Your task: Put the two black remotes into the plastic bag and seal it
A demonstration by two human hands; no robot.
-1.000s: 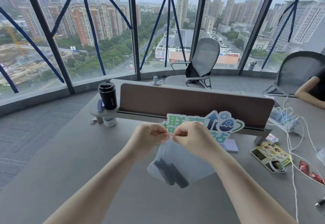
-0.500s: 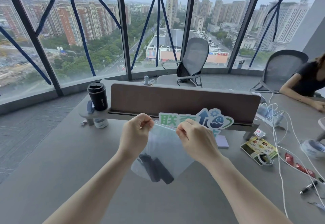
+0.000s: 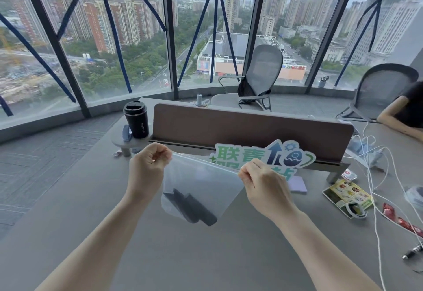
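Note:
A clear plastic bag (image 3: 201,181) hangs in the air above the grey table (image 3: 206,256), stretched by its top strip. My left hand (image 3: 147,169) pinches the strip's left end and my right hand (image 3: 263,185) pinches its right end. Both black remotes (image 3: 191,207) lie side by side in the bag's lower left corner, seen through the plastic. The top edge runs taut and slanted between my hands, and whether it is fully pressed together cannot be told.
Behind the bag stands a brown desk divider (image 3: 251,128) with a green and blue cut-out sign (image 3: 263,155) and a black travel cup (image 3: 136,119). To the right lie a leaflet (image 3: 348,195), a tape roll (image 3: 356,209), white cables (image 3: 375,176) and another person's arm (image 3: 398,123).
My hands have slid apart along the bag's top strip, from touching at the middle to its two ends. The bag with the remotes has spread wide and hangs slightly higher.

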